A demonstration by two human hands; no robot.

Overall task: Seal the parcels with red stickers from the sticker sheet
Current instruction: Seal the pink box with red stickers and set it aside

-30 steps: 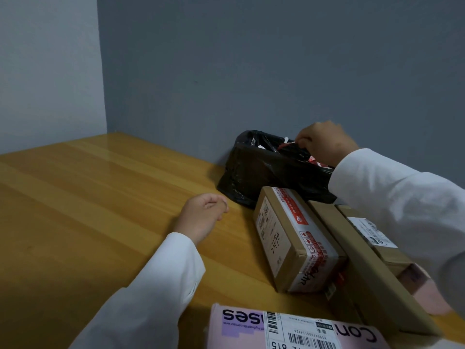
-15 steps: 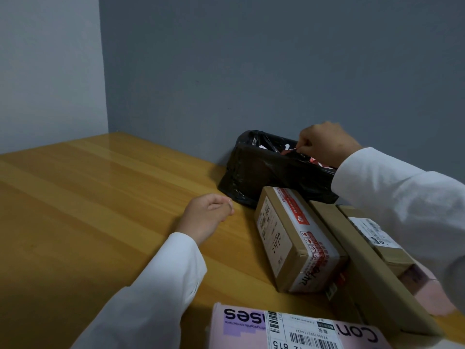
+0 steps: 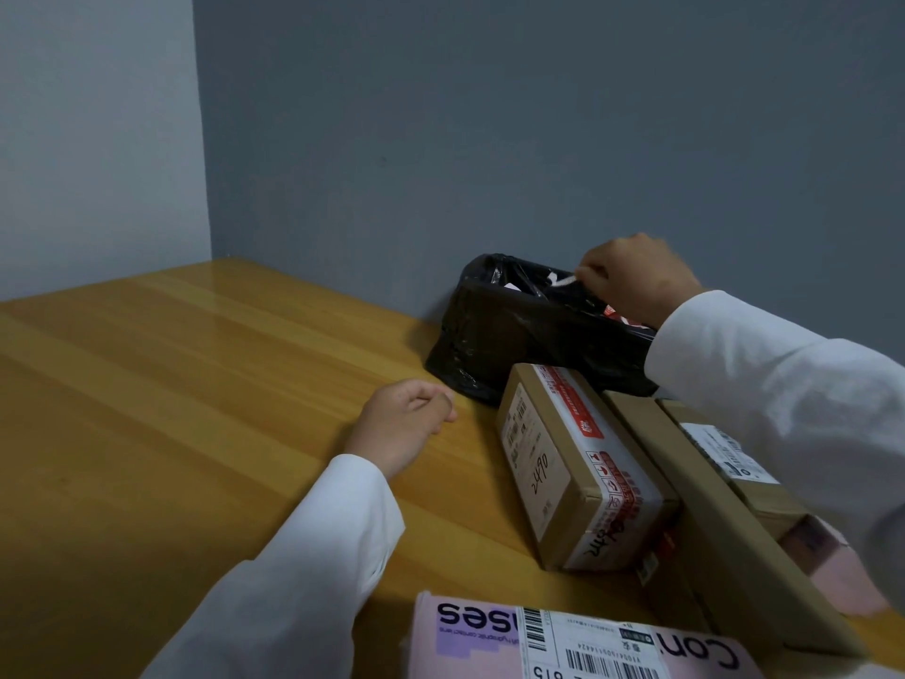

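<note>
Our right hand (image 3: 636,279) is up at 1 o'clock over the black bag (image 3: 509,330) by the wall, fingers (image 3: 590,276) pinching a white scrap (image 3: 563,280), prob sticker backing, can't tell. Left hand (image 3: 404,423) rests on the worktop (image 3: 196,409) w/ fingers loosely curled, holding nothing. Taped brown parcel (image 3: 578,468) sits at 3 o'clock of it, pink parcel (image 3: 563,639) at 6.

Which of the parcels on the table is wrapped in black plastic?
The black parcel at the back against the wall, under the right hand. The others are brown cardboard boxes or pink.
</note>
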